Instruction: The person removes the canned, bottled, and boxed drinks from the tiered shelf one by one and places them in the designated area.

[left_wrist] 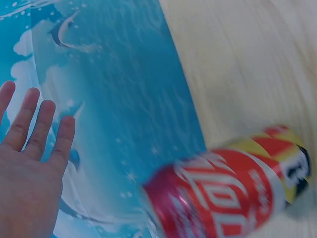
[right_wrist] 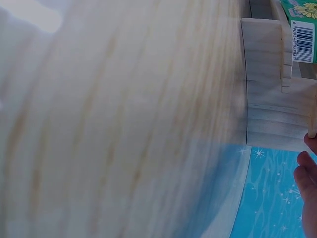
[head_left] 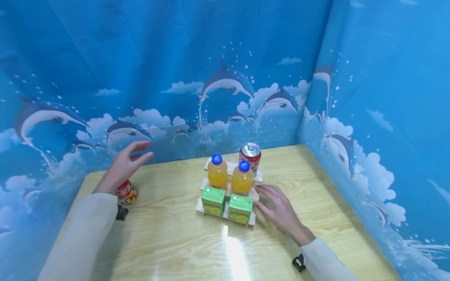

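My left hand (head_left: 123,166) is raised over the table's left side, fingers extended and nothing in them; in the left wrist view its palm shows. Below it is a red and yellow soda can (head_left: 126,193), its upper part hidden by the hand in the head view. My right hand (head_left: 279,208) touches the right side of a stepped wooden rack (head_left: 199,207) with its fingertips. Two green drink cartons (head_left: 213,201) stand on the front step, and two orange-drink bottles (head_left: 217,175) with blue caps behind them. A red soda can (head_left: 250,156) stands at the back right.
The rack and cans are on a light wood-grain table (head_left: 168,234). Blue dolphin-print curtains (head_left: 168,78) hang behind the table and along its right side. A black strap piece (head_left: 299,262) is at the right wrist.
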{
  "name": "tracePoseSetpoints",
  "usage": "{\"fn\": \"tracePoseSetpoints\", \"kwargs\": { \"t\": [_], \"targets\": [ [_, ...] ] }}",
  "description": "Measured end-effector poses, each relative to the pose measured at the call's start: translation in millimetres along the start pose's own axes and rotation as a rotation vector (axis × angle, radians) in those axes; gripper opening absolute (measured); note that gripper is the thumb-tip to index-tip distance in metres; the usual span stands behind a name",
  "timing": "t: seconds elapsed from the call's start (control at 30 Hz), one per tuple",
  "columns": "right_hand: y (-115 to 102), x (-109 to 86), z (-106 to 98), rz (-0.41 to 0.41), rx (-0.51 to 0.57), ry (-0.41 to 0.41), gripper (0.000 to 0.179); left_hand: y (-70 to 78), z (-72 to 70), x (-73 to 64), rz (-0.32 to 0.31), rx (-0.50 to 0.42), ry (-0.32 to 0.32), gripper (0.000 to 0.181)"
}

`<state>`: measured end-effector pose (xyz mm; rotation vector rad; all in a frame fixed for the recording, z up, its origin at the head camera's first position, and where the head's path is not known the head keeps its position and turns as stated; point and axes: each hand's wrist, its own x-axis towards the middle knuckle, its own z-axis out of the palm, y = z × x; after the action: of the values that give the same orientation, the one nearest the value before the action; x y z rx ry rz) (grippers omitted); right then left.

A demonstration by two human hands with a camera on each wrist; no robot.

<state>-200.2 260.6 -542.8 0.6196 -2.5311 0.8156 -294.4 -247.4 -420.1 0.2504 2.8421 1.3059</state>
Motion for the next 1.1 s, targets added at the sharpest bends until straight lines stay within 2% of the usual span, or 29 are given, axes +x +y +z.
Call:
{"fn": "tracePoseSetpoints", "kwargs": {
  "t": [0.23,0.6,0.9,1.1],
  "targets": [
    [0.2,-0.8,-1.0,0.003,0.006,0.003,0.05,25.4,12.0,18.8,0.094,-0.004,-0.022,0.071],
    [-1.3,-1.0,-0.8,0.018,0.01,-0.008,0.049,71.2,26.7,47.7,0.121,0.047,-0.089,0.071],
    [-4.0,-2.6,0.5,0.025,0.004,-0.007,0.049,92.4,41.7,59.9,0.173,0.028,-0.12,0.063],
    [-4.8,-1.6,-1.3,0.038,0.002,-0.021,0.05,112.7,50.1,65.9,0.231,0.001,-0.157,0.06]
  ]
}}
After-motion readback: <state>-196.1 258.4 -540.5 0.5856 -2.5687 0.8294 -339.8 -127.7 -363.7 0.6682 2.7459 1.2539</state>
